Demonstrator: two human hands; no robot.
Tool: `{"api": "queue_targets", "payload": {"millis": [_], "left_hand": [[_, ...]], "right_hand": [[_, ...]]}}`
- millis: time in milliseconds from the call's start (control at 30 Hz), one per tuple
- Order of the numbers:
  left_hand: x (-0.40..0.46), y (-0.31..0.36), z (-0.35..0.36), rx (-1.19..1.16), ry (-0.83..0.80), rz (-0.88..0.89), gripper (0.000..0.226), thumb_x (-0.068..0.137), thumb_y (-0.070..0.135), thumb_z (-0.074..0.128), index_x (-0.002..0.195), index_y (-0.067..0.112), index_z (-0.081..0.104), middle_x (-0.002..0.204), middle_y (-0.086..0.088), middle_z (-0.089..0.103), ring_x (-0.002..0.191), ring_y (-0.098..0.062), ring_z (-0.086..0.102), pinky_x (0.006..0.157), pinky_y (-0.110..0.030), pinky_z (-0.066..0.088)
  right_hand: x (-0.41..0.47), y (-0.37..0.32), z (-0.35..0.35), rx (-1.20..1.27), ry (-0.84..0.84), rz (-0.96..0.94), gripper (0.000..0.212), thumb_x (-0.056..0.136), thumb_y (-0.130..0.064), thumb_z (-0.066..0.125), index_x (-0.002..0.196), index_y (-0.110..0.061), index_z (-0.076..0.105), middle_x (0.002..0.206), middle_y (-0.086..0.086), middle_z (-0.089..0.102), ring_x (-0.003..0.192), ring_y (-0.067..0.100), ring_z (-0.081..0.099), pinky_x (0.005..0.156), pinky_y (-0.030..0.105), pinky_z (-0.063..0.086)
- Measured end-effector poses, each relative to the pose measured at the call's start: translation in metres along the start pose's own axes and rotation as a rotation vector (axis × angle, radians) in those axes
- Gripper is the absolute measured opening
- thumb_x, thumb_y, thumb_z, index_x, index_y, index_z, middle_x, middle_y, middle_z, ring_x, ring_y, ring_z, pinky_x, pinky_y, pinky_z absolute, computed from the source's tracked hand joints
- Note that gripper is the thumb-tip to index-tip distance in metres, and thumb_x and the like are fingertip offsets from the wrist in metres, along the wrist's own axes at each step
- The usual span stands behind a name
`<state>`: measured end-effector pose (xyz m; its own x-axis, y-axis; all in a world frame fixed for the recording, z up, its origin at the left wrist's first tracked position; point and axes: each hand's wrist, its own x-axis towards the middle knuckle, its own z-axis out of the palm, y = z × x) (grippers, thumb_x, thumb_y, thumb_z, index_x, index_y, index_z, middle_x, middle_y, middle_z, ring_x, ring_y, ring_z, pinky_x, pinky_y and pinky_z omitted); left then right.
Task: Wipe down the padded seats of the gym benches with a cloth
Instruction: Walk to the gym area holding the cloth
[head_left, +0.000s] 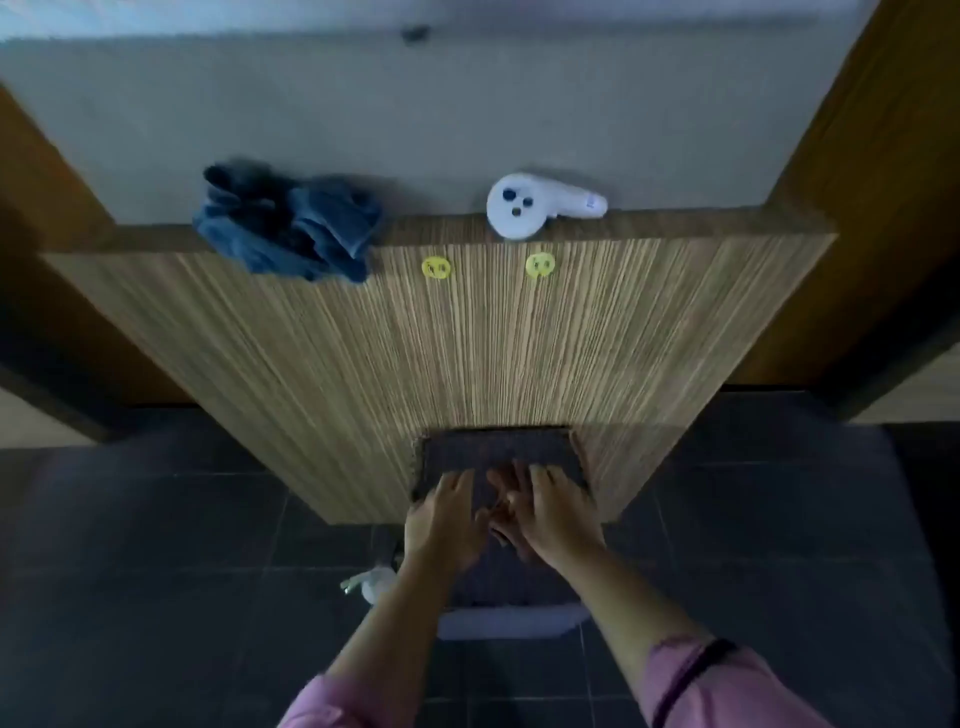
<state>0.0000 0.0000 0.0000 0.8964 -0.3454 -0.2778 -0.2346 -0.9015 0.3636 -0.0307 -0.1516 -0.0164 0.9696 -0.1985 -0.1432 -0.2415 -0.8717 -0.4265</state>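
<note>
Left grip and right grip: fingers straight, released, pressing flat on the dark folded cloth. Cloth lies at 6 o'clock on the striped wooden worktop. Blue rag at 11 o'clock, white controller at 12 o'clock.

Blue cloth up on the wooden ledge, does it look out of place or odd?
Somewhat: the blue cloth lies crumpled on the wooden ledge, one end drooping over its front edge, untouched by either hand.

Pink sleeves pushed up both forearms; a dark band, perhaps a strap, crosses the right one.
</note>
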Motion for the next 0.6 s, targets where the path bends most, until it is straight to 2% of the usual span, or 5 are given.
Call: {"api": "queue_targets", "payload": {"millis": [167,300,367,467,600], "left_hand": [[0.04,-0.047,0.084,0.078,-0.007,-0.057,0.067,0.097,0.037,0.042,0.152,0.02,0.008,0.159,0.001,0.013,0.145,-0.016,0.015,0.116,-0.04,0.02],[0.066,-0.066,0.128,0.118,0.073,-0.004,0.065,0.099,0.035,0.036,0.153,0.019,0.004,0.16,0.001,0.001,0.147,-0.015,0.0,0.117,-0.043,0.007],[0.077,-0.073,0.145,0.145,0.082,0.006,0.06,0.101,0.036,0.029,0.153,0.019,0.002,0.16,0.0,-0.003,0.147,-0.016,-0.004,0.117,-0.044,0.004],[0.082,-0.079,0.165,0.156,0.163,0.015,0.057,0.099,0.04,0.016,0.152,0.019,0.015,0.16,-0.002,0.01,0.147,-0.018,0.007,0.116,-0.047,0.008],[0.085,-0.084,0.18,0.144,0.256,0.019,0.056,0.097,0.039,0.018,0.149,0.019,0.027,0.157,-0.003,0.02,0.145,-0.02,0.016,0.116,-0.048,0.011]], "right_hand": [[0.025,0.036,0.093,0.05,-0.01,0.034,0.076,0.095,-0.043,0.048,0.154,-0.027,0.003,0.151,0.001,0.03,0.141,0.025,0.027,0.109,0.046,0.032],[0.046,0.055,0.135,-0.002,0.032,0.042,0.067,0.098,-0.045,0.043,0.154,-0.021,0.014,0.16,0.009,0.014,0.148,0.031,0.006,0.12,0.048,0.007],[0.055,0.06,0.15,-0.031,0.059,0.019,0.066,0.097,-0.05,0.042,0.152,-0.017,0.024,0.159,0.015,0.016,0.147,0.036,0.006,0.12,0.048,0.006],[0.062,0.058,0.165,-0.069,0.167,0.021,0.069,0.092,-0.06,0.039,0.147,-0.019,0.036,0.156,0.02,0.023,0.145,0.041,0.011,0.119,0.051,0.011],[0.069,0.052,0.176,-0.069,0.189,0.084,0.066,0.094,-0.052,0.047,0.15,-0.022,0.03,0.159,0.018,0.013,0.147,0.038,0.001,0.118,0.041,-0.004]]}}
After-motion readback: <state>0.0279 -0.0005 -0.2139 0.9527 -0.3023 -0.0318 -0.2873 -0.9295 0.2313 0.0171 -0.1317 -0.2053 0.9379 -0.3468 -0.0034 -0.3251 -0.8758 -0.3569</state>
